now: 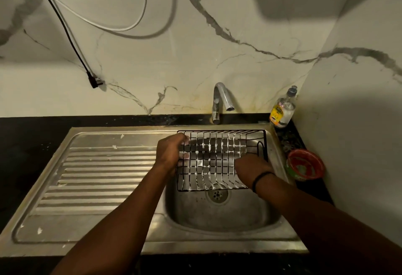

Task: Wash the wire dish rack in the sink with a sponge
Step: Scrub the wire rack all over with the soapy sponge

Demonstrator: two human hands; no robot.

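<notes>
A black wire dish rack (217, 157), dotted with white soap foam, stands tilted over the steel sink basin (219, 211). My left hand (171, 153) grips the rack's left edge, fingers curled round the wires. My right hand (250, 168) is at the rack's lower right part, fingers curled down against the wires. The sponge is hidden; I cannot see whether the right hand holds it.
A chrome tap (220, 101) stands behind the basin. A dish soap bottle (282, 109) is in the right corner, with a red bowl (305, 165) nearer to me. The ribbed drainboard (104, 172) lies left. A black plug (95, 80) hangs on the wall.
</notes>
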